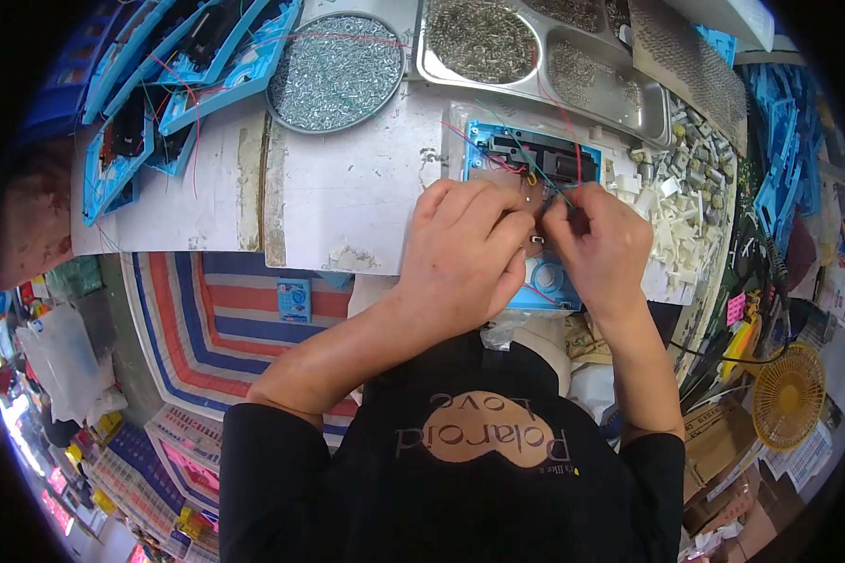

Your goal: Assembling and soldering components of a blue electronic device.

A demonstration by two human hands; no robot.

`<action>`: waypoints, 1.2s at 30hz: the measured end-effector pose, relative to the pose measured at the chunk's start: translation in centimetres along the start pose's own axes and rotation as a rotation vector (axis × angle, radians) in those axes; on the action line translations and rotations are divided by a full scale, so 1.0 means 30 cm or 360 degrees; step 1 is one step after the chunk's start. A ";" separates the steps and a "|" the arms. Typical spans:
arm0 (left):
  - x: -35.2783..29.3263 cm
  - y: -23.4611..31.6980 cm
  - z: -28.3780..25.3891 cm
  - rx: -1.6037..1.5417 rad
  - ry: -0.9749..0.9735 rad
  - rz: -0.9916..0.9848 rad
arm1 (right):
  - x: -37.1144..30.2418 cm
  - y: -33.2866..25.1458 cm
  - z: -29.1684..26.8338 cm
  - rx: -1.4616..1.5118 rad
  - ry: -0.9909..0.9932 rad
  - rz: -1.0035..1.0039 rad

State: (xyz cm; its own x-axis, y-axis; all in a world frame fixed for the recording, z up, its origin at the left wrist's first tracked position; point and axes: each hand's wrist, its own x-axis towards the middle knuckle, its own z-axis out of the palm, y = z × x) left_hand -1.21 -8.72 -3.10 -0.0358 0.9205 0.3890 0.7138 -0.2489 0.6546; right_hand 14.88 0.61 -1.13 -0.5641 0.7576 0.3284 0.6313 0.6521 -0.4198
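Observation:
A light-blue plastic housing (532, 131) lies at the table's front edge, under both of my hands. A long black part (563, 167) is fitted in its far end, and thin red and green wires run across it. My left hand (469, 255) rests over the housing's left side, fingers curled and pressed together; what they hold is hidden. From the right, my right hand (603, 246) closes thumb and forefinger on a green wire (552, 184). A small metal-edged part (537, 240) shows between the hands, too small to name.
At the back stand a round tray of small screws (336, 73) and a metal compartment tray (554, 92) of small metal parts. More wired blue housings (183, 103) pile up on the left. White plastic pieces (671, 220) lie on the right; a striped sheet (244, 328) hangs below the table.

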 end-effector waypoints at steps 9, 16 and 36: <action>-0.001 -0.001 0.005 0.0013 0.0027 0.0019 | -0.018 0.004 -0.042 0.0231 -0.0170 0.0127; 0.007 0.006 -0.008 0.0049 -0.0007 0.0017 | 0.039 0.002 -0.059 0.0033 -0.0311 0.0024; 0.005 0.002 -0.004 0.0031 -0.0036 -0.0013 | 0.013 0.048 -0.047 0.0361 -0.0309 -0.0091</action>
State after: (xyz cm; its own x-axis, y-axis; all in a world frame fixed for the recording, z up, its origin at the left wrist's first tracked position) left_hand -1.26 -8.63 -2.91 -0.0258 0.9291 0.3688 0.7272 -0.2357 0.6447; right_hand 16.31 1.89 -0.40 -0.7001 0.6860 0.1984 0.4732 0.6537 -0.5906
